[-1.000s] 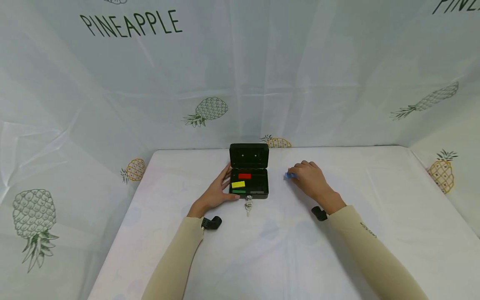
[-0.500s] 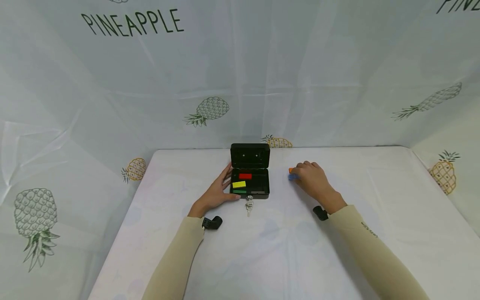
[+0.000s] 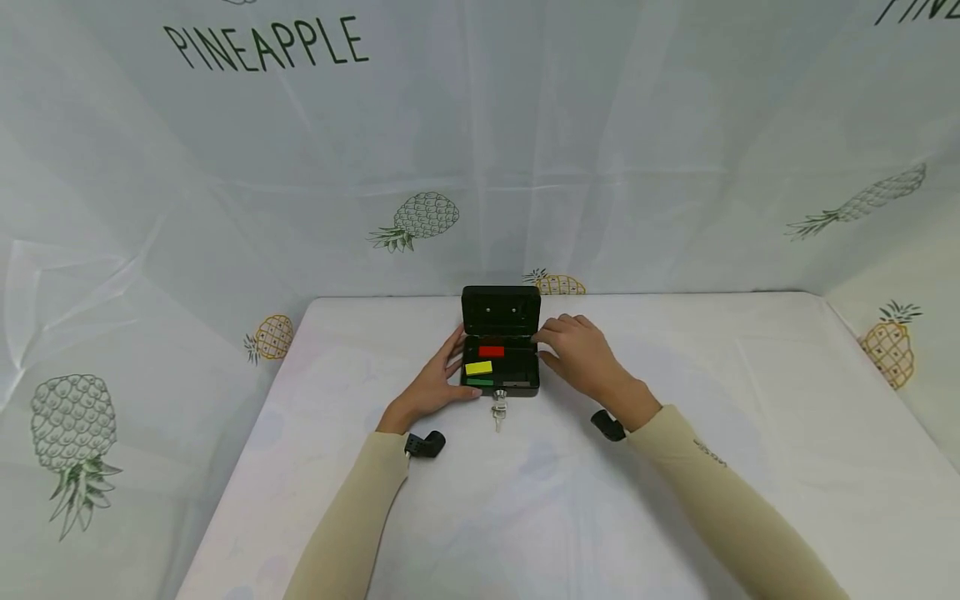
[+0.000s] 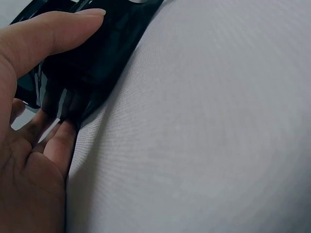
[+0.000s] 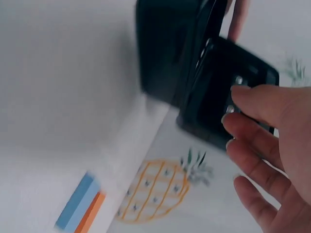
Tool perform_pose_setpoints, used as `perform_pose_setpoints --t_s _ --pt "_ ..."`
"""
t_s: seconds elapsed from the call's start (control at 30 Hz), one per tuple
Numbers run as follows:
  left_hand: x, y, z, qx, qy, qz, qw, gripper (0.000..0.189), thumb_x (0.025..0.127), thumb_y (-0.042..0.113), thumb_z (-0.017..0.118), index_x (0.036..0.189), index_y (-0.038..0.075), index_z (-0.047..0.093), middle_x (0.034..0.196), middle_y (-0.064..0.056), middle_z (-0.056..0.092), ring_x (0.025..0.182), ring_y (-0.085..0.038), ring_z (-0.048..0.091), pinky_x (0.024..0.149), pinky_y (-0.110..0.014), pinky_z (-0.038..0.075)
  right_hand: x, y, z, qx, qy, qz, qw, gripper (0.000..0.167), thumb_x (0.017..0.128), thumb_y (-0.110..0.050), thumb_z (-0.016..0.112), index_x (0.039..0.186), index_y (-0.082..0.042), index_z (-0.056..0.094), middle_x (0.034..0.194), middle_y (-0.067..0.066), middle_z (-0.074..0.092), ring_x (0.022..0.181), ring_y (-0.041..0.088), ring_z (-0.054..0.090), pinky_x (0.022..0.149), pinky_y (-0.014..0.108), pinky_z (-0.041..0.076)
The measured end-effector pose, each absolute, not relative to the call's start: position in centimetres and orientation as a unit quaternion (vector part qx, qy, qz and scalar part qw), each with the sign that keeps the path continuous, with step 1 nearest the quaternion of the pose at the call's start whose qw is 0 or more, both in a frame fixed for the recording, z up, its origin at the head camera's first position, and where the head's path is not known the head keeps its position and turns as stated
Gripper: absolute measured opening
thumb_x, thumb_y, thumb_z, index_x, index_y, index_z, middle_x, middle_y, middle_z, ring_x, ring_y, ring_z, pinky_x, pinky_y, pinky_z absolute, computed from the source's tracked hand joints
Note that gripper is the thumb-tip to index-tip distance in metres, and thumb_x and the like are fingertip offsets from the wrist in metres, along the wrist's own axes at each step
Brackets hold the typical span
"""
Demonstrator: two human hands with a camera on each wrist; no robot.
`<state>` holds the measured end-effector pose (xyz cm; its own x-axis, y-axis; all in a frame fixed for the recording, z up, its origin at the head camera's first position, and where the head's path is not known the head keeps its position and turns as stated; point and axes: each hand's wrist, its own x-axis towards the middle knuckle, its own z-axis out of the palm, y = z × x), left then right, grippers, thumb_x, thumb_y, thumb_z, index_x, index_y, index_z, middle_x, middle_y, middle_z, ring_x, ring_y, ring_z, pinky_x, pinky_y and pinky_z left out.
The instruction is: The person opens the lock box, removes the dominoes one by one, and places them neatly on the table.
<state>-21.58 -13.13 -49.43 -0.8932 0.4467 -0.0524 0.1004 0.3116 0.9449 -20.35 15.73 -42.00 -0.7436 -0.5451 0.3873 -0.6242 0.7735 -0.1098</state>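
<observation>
Mid-frame, the black box (image 3: pixel 517 363) holds red, yellow, green blocks (image 3: pixel 478 367)! Left hand (image 3: pixel 429 388) touches it, fingers straight; right hand (image 3: pixel 581 357) loose, empty.

Seemingly one box (image 3: pixel 519 363) across all views

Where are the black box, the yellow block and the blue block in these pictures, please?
Black box (image 3: pixel 518 363): head view, bare part of its floor.
Yellow block (image 3: pixel 478 367): head view, middle of its visible face.
Blue block (image 5: pixel 77 201): right wrist view, its visible middle.
</observation>
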Motion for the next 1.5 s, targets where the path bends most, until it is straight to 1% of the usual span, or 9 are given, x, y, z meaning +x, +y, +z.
perform_pose_setpoints --t_s 0.13,0.33,0.43,0.6,0.77,0.93,1.13,1.37,1.5 --pt "-21.6 -13.2 -49.3 0.175 0.791 0.566 0.155 0.120 0.087 0.001 0.086 0.172 0.023 0.005 0.174 -0.015 0.021 0.160 -0.034 0.027 0.129 -0.043 0.031 -20.4 14.0 -42.0 0.352 -0.918 0.116 0.138 0.025 0.086 -0.013 0.089 0.109 -0.008 0.081 0.106 0.006 0.076 0.100 0.026 0.069 0.093 0.044 0.059" --pt "-21.6 -13.0 -49.3 0.175 0.786 0.572 0.159 0.120 0.087 0.002 0.086 0.172 0.023 0.005 0.174 -0.014 0.020 0.160 -0.033 0.025 0.129 -0.042 0.031 -20.7 12.4 -42.1 0.375 -0.918 0.103 0.080 0.024 0.090 -0.019 0.087 0.112 -0.010 0.081 0.104 0.003 0.076 0.097 0.023 0.066 0.090 0.041 0.059" --pt "-21.7 -12.9 -49.3 0.168 0.788 0.569 0.161 0.121 0.086 0.003 0.087 0.172 0.024 0.005 0.174 -0.012 0.022 0.160 -0.030 0.027 0.129 -0.039 0.032 -20.9 12.1 -42.1 0.372 -0.922 0.095 0.051 0.026 0.089 -0.021 0.088 0.113 -0.012 0.082 0.106 0.002 0.077 0.100 0.022 0.067 0.094 0.041 0.059" --pt "-21.6 -12.9 -49.1 0.161 0.789 0.570 0.161 0.123 0.084 0.000 0.088 0.172 0.026 0.006 0.174 -0.011 0.023 0.160 -0.029 0.028 0.128 -0.037 0.034 -21.3 12.0 -42.2 0.362 -0.928 0.084 0.005 0.025 0.088 -0.022 0.089 0.111 -0.013 0.083 0.106 0.002 0.078 0.100 0.023 0.067 0.097 0.042 0.058" --pt "-21.6 -13.0 -49.1 0.163 0.790 0.569 0.160 0.123 0.084 0.000 0.088 0.172 0.025 0.006 0.174 -0.011 0.023 0.160 -0.031 0.028 0.128 -0.039 0.033 -21.8 12.0 -42.5 0.359 -0.931 0.062 -0.021 0.025 0.086 -0.020 0.090 0.109 -0.013 0.083 0.105 0.003 0.078 0.102 0.024 0.069 0.098 0.045 0.059" --pt "-21.6 -13.0 -49.2 0.166 0.792 0.565 0.158 0.122 0.085 0.001 0.087 0.173 0.024 0.005 0.174 -0.013 0.023 0.160 -0.032 0.027 0.128 -0.040 0.033 -22.0 12.0 -42.7 0.348 -0.935 0.051 -0.050 0.027 0.086 -0.017 0.091 0.112 -0.014 0.083 0.109 0.003 0.079 0.107 0.024 0.070 0.103 0.047 0.057" --pt "-21.6 -13.0 -49.2 0.161 0.792 0.567 0.159 0.123 0.084 0.001 0.088 0.172 0.026 0.006 0.174 -0.010 0.024 0.160 -0.029 0.028 0.128 -0.038 0.033 -22.2 11.9 -43.1 0.343 -0.936 0.050 -0.053 0.025 0.086 -0.016 0.090 0.111 -0.014 0.084 0.109 0.002 0.079 0.106 0.023 0.070 0.101 0.046 0.055" --pt "-21.5 -13.1 -49.2 0.166 0.788 0.572 0.159 0.122 0.085 -0.001 0.087 0.172 0.022 0.005 0.174 -0.014 0.022 0.160 -0.032 0.027 0.129 -0.041 0.032 -22.4 11.6 -43.4 0.333 -0.941 0.050 -0.038 0.019 0.090 -0.019 0.086 0.109 -0.014 0.084 0.107 0.002 0.080 0.104 0.024 0.070 0.102 0.045 0.055" --pt "-21.5 -13.1 -49.2 0.162 0.789 0.571 0.158 0.123 0.084 -0.001 0.087 0.172 0.023 0.006 0.173 -0.012 0.023 0.160 -0.031 0.027 0.129 -0.039 0.033 -22.4 11.5 -43.5 0.333 -0.941 0.058 -0.032 0.019 0.091 -0.020 0.086 0.108 -0.013 0.084 0.106 0.003 0.080 0.103 0.024 0.070 0.103 0.046 0.055"
